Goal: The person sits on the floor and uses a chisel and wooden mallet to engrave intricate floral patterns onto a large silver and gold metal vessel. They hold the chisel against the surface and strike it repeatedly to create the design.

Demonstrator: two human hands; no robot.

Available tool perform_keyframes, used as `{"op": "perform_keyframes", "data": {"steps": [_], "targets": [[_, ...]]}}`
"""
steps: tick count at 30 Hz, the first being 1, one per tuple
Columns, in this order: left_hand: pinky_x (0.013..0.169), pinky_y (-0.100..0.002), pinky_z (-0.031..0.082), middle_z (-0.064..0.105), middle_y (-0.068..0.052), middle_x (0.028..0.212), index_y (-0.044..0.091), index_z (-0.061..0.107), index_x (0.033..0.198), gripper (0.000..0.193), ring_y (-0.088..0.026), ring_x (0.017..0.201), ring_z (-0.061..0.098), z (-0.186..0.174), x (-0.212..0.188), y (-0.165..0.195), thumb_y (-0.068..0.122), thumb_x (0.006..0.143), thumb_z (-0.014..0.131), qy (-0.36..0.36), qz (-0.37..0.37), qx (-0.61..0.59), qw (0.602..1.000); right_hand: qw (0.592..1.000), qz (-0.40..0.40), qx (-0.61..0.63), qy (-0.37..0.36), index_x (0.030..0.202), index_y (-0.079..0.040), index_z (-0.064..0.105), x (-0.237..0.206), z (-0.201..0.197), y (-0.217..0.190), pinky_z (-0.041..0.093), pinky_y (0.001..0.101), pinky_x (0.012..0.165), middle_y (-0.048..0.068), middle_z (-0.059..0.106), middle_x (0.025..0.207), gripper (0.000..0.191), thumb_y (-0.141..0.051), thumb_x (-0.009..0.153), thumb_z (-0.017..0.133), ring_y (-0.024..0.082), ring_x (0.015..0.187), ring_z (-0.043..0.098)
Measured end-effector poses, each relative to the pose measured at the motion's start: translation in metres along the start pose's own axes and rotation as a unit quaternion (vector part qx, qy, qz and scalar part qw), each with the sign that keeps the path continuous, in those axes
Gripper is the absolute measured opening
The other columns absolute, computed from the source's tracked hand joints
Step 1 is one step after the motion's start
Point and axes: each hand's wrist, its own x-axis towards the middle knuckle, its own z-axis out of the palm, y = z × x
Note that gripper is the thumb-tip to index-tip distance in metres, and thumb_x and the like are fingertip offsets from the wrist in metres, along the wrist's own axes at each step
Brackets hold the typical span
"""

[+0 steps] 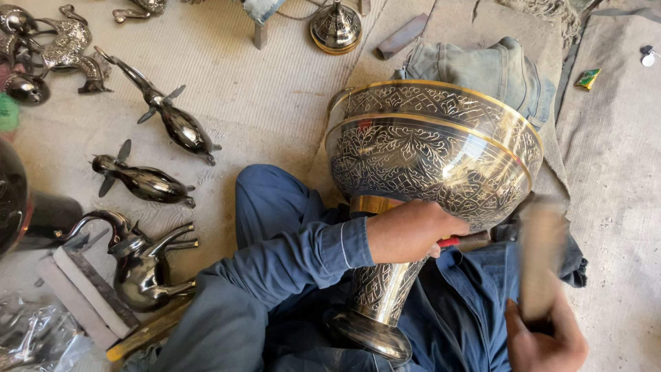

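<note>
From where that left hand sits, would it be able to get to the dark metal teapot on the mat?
Probably not right now. The left hand is wrapped around the engraved goblet, bracing it on the lap. The teapot lies close beside the left knee with nothing between, so it seems reachable only once the goblet is released.

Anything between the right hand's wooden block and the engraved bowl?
Nothing visible. The right hand holds the blurred wooden block just beside the engraved bowl, with open space between. The left hand grips near the stem.
</note>
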Motion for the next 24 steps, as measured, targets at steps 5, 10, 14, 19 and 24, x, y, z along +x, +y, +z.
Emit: {"op": "perform_keyframes", "data": {"steps": [5, 10, 14, 19, 24], "targets": [[0.073, -0.047, 0.056, 0.073, -0.015, 0.082, 0.006, 0.064, 0.105, 0.043, -0.036, 0.082, 0.074, -0.005, 0.002, 0.004, 0.008, 0.068, 0.086, 0.006, 0.022, -0.018, 1.000, 0.999, -0.029, -0.015, 0.015, 0.134, 0.010, 0.064, 0.009, 0.005, -0.001, 0.055, 0.0314, 0.101, 0.019, 0.071, 0.117, 0.056, 0.010, 0.081, 0.081, 0.018, 0.107, 0.069], [0.075, -0.049, 0.054, 0.072, -0.016, 0.086, 0.006, 0.059, 0.111, 0.040, -0.038, 0.088, 0.073, -0.014, -0.006, 0.006, 0.008, 0.078, 0.082, 0.023, 0.003, -0.030, 0.999, 0.996, -0.001, -0.090, -0.018, 0.145, 0.003, 0.067, 0.011, 0.008, -0.011, 0.055, 0.0268, 0.088, 0.018, 0.073, 0.108, 0.066, 0.009, 0.080, 0.076, 0.014, 0.095, 0.070], [0.076, -0.048, 0.055, 0.073, -0.017, 0.094, 0.007, 0.058, 0.125, 0.048, -0.040, 0.092, 0.072, -0.016, -0.014, 0.005, 0.007, 0.082, 0.079, 0.068, -0.001, -0.057, 0.996, 0.999, 0.001, -0.037, -0.035, 0.143, 0.005, 0.065, 0.015, 0.015, -0.023, 0.052, 0.0281, 0.098, 0.017, 0.073, 0.120, 0.066, 0.010, 0.079, 0.077, 0.014, 0.109, 0.066], [0.079, -0.047, 0.056, 0.074, -0.017, 0.097, 0.009, 0.058, 0.133, 0.058, -0.039, 0.093, 0.073, -0.014, -0.016, -0.001, 0.011, 0.080, 0.081, 0.070, 0.014, -0.050, 0.996, 0.997, 0.015, 0.073, 0.019, 0.137, 0.004, 0.060, 0.022, 0.019, -0.033, 0.053, 0.0242, 0.095, 0.009, 0.068, 0.121, 0.064, 0.008, 0.076, 0.075, 0.009, 0.108, 0.065], [0.080, -0.044, 0.058, 0.075, -0.018, 0.100, 0.012, 0.062, 0.129, 0.057, -0.037, 0.094, 0.074, -0.011, -0.012, -0.002, 0.011, 0.077, 0.083, 0.067, 0.028, -0.043, 0.996, 0.982, -0.079, -0.170, 0.001, 0.147, 0.002, 0.068, 0.023, 0.010, -0.032, 0.053, 0.0269, 0.077, 0.017, 0.071, 0.100, 0.066, 0.018, 0.084, 0.077, 0.018, 0.084, 0.068]]}}
